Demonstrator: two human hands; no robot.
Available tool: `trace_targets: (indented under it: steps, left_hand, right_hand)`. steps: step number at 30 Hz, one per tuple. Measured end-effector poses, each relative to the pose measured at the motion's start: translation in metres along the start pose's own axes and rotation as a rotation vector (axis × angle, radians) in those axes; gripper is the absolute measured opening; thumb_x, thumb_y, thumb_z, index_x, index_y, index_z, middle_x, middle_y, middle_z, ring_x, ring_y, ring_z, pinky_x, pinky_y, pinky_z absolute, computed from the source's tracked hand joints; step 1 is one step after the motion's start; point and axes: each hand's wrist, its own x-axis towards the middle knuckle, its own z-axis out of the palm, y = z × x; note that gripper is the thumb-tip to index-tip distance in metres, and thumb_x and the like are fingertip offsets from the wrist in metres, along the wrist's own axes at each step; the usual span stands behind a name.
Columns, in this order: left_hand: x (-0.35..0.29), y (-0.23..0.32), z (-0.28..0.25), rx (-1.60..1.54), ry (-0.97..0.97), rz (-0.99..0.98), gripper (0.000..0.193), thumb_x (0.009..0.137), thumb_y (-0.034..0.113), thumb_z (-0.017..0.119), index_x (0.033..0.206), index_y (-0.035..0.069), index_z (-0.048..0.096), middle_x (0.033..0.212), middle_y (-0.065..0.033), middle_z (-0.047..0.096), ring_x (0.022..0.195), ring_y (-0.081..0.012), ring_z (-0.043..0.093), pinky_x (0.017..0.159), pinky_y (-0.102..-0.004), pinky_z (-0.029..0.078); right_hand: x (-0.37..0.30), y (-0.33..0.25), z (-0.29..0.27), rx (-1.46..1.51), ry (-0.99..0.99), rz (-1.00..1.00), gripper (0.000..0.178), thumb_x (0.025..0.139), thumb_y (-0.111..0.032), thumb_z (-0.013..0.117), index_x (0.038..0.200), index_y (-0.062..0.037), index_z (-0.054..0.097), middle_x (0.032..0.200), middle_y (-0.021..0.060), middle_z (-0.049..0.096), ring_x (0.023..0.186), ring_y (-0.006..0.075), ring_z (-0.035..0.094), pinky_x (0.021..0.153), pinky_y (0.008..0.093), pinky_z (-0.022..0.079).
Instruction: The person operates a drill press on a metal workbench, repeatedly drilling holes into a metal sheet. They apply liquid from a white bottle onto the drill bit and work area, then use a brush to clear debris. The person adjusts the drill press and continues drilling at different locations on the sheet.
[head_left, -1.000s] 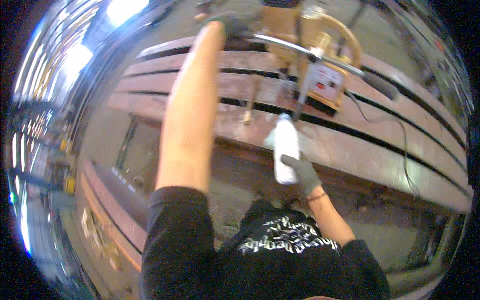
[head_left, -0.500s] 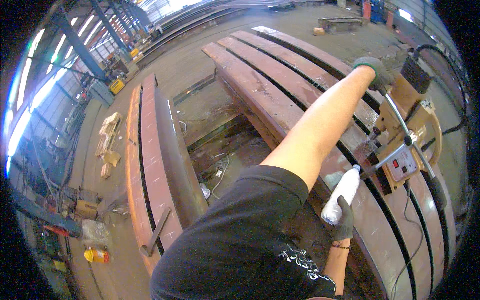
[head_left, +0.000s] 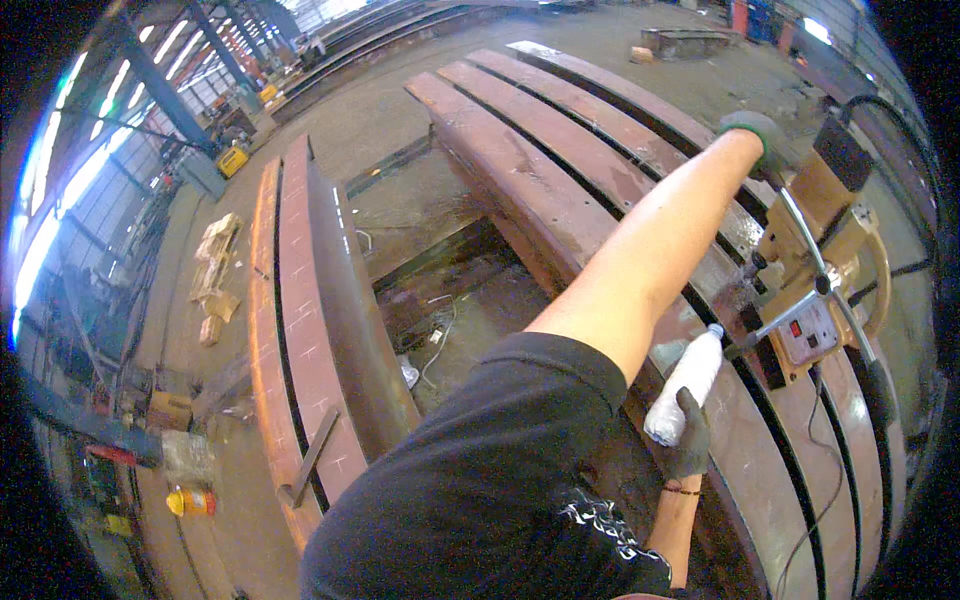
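My left arm, in a black short sleeve, reaches across to the far right. My left hand (head_left: pixel 762 138), in a grey glove with a green cuff, is closed round the end of a feed lever on a tan magnetic drill (head_left: pixel 800 225). Lower down, my right hand (head_left: pixel 688 437), in a dark glove, grips a white plastic bottle (head_left: pixel 688 385). The bottle tilts, its cap end pointing up toward the drill's lower part. The drill stands on long reddish-brown steel beams (head_left: pixel 545 185). A control panel (head_left: pixel 806 335) with a red display shows on its side.
Another pair of beams (head_left: pixel 310 330) lies to the left, with a flat metal bar (head_left: pixel 316 455) across it. A black cable (head_left: pixel 832 450) trails from the drill over the beams. Wood pieces (head_left: pixel 215 265) and a yellow container (head_left: pixel 192 502) sit on the floor at left.
The view has shifted slightly. My left hand and the lever end appear a little farther right; the bottle's cap end sits slightly higher. Both hands keep their holds.
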Motion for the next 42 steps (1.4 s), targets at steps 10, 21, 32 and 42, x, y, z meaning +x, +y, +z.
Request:
trace_targets:
  steps: [10,21,32,42]
  left_hand:
    - [0.003,-0.051,-0.013,0.787,0.051,0.617,0.048,0.101,0.036,0.053,0.144,0.016,0.05,0.141,-0.0045,0.06,0.128,-0.0155,0.058,0.091,-0.0369,0.056]
    - [-0.017,-0.021,-0.014,0.306,0.107,0.25,0.041,0.088,0.048,0.065,0.116,0.018,0.069,0.107,-0.006,0.074,0.09,-0.0221,0.073,0.08,-0.0392,0.058]
    - [-0.013,-0.023,-0.006,-0.102,0.115,-0.014,0.044,0.078,0.057,0.075,0.092,0.016,0.082,0.087,-0.0055,0.078,0.076,-0.0206,0.073,0.077,-0.0382,0.057]
    - [-0.01,-0.025,-0.004,-0.123,0.086,-0.014,0.046,0.079,0.058,0.075,0.09,0.014,0.082,0.083,-0.004,0.078,0.07,-0.018,0.072,0.072,-0.0358,0.058]
  right_hand:
    - [-0.01,-0.019,0.033,-0.197,0.082,-0.101,0.044,0.091,-0.025,0.075,0.127,-0.0015,0.063,0.104,0.0032,0.07,0.085,0.0168,0.067,0.078,0.0333,0.057]
    - [0.007,0.002,-0.001,-0.107,0.039,-0.155,0.05,0.093,-0.023,0.071,0.135,0.0016,0.058,0.112,0.0076,0.07,0.093,0.0207,0.07,0.083,0.036,0.059]
    - [0.017,0.005,-0.023,0.016,0.039,0.056,0.054,0.093,-0.027,0.073,0.136,-0.0002,0.056,0.113,0.0101,0.067,0.097,0.0261,0.068,0.087,0.0438,0.059]
    - [0.01,-0.002,-0.014,0.05,0.017,0.039,0.047,0.096,-0.028,0.073,0.129,0.0032,0.061,0.111,0.0079,0.068,0.097,0.0208,0.065,0.087,0.0346,0.055]
